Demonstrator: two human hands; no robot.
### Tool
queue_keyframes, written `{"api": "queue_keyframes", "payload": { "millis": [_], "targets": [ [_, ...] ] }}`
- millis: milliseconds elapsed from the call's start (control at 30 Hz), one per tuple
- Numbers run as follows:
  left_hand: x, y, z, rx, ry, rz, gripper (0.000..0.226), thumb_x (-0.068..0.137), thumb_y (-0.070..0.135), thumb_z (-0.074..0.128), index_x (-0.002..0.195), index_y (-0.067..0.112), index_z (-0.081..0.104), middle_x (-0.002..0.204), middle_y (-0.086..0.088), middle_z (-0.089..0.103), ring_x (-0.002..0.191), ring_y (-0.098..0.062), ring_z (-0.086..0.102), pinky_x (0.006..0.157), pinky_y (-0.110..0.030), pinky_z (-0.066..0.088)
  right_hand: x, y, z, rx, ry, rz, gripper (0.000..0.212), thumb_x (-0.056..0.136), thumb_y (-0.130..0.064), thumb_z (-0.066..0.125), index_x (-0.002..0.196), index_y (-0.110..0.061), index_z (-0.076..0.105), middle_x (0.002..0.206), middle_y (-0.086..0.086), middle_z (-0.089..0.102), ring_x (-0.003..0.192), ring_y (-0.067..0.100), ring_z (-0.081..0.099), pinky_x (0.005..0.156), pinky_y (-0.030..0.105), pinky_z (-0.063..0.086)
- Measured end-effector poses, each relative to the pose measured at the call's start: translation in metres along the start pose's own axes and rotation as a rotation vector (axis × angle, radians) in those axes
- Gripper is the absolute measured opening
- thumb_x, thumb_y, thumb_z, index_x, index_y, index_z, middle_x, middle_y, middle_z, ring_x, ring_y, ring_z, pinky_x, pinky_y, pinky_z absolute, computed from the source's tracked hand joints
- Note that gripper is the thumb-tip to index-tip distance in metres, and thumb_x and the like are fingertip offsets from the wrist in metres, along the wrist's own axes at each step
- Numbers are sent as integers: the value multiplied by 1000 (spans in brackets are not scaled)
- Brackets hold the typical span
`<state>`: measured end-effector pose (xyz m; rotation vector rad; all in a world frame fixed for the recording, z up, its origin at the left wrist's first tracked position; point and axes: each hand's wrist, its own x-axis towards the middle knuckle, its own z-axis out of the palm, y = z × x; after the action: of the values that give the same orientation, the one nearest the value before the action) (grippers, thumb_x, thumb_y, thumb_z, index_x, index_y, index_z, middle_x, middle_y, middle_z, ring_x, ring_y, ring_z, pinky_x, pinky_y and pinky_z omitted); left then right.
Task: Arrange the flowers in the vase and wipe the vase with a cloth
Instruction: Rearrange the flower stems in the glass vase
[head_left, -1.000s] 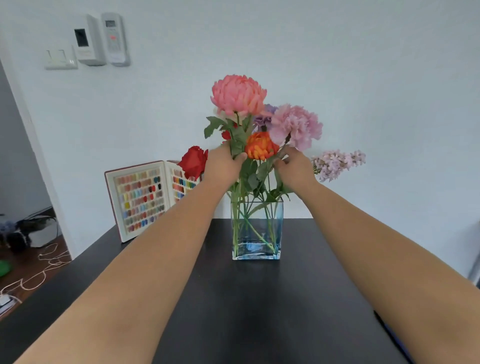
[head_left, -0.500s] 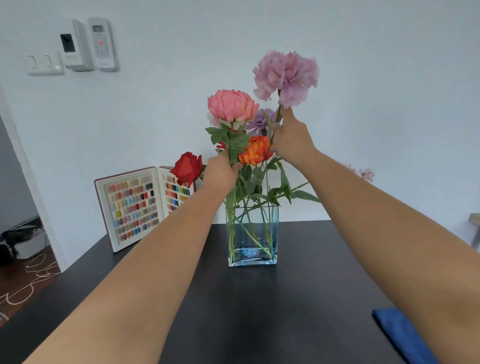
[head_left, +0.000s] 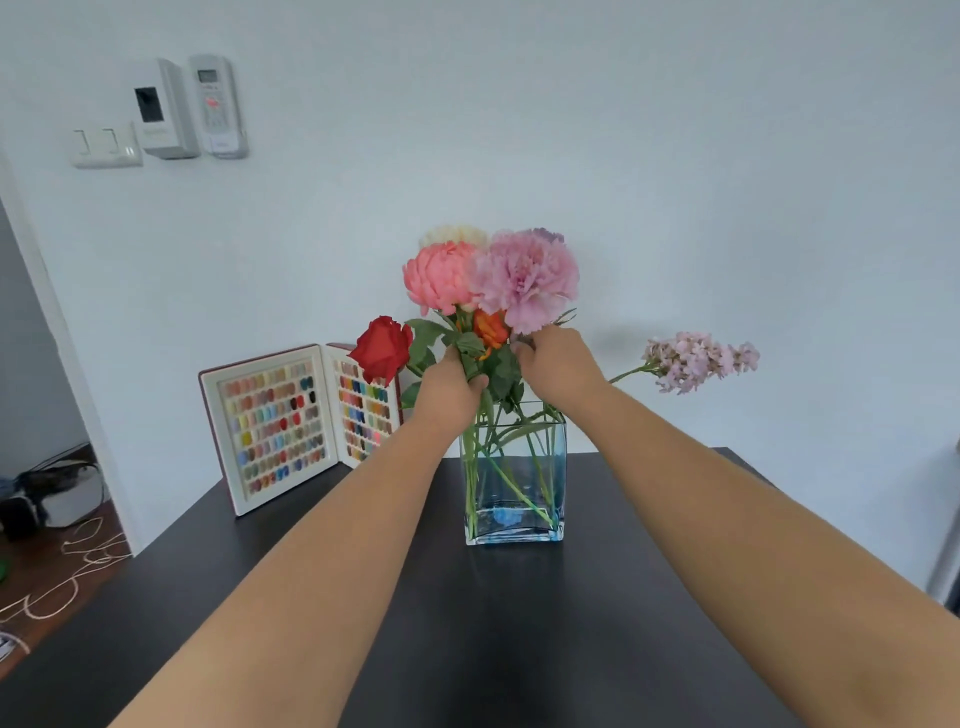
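glass vase (head_left: 513, 483) holds flowers (head_left: 496, 280) gripped by both hands (head_left: 506, 371).

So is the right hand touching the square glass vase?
Apart: in the head view the right hand grips stems above the square glass vase rim.

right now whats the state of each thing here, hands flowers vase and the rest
left hand: curled around the stems above the vase rim
right hand: gripping the stem just under the mauve bloom
mauve bloom: upright, pressed against the coral bloom
red rose: leaning out left
lilac sprig: drooping far out right
vase: upright on the table, partly filled with water
colour sample book: open, standing against the wall
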<state>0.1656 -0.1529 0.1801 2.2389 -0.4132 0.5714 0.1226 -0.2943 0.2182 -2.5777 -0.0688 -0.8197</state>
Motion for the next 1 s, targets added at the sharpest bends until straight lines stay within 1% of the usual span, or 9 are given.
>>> {"api": "queue_keyframes", "payload": {
  "millis": [200,300,367,433,533,600,700,833,1000],
  "targets": [
    [-25,2,22,-202,59,24,56,78,11,73,123,5,40,101,-12,65,90,-27,65,72,-28,46,0,-7,4,142,88,20,49,91,-24,60,52,-17,31,49,-1,35,51,19,37,46,27,24],
    [-24,4,26,-184,142,22,57,83,13,72,129,1,41,108,-18,66,95,-32,64,76,-33,49,-7,-10,6,324,160,22,24,86,-25,66,80,-15,45,55,-3,48,50,9,46,48,26,32],
    [-19,4,25,-98,153,30,50,88,15,68,129,-1,44,104,-20,67,92,-35,65,69,-31,46,-17,-6,2,460,195,39,37,81,-32,70,105,-21,43,61,-5,60,56,7,56,48,21,40],
    [-14,4,22,1,120,45,50,91,21,65,131,0,44,97,-19,69,84,-34,66,64,-30,44,-33,13,0,611,270,86,38,79,-40,69,102,-36,39,64,-3,69,57,9,64,51,20,48],
    [-8,5,17,67,90,78,50,92,24,63,132,0,44,92,-18,69,79,-33,65,62,-30,42,-66,57,16,821,492,297,15,83,-31,58,89,-34,45,64,4,68,57,19,64,56,29,50],
    [-4,7,14,83,73,92,47,92,24,63,129,1,46,94,-19,69,84,-35,66,65,-31,44,-77,83,30,949,541,579,10,85,-20,52,91,-28,50,73,7,67,59,20,58,50,29,45],
    [3,10,11,86,35,71,46,92,24,63,130,5,47,104,-17,69,94,-35,65,76,-35,48,-61,109,33,1138,304,867,28,87,-20,55,114,-13,54,92,12,56,65,18,45,51,28,39],
    [9,13,8,96,13,56,48,92,23,63,133,7,45,106,-16,68,93,-33,65,73,-30,44,-25,109,11,1051,51,701,53,85,-33,64,129,-10,46,118,15,56,107,32,55,87,40,46],
    [12,11,4,119,9,27,51,92,23,63,137,7,43,107,-16,68,93,-33,66,78,-36,51,3,91,-8,878,143,479,22,91,-21,59,108,-7,59,103,16,67,82,30,65,67,34,51]
  ]
}}
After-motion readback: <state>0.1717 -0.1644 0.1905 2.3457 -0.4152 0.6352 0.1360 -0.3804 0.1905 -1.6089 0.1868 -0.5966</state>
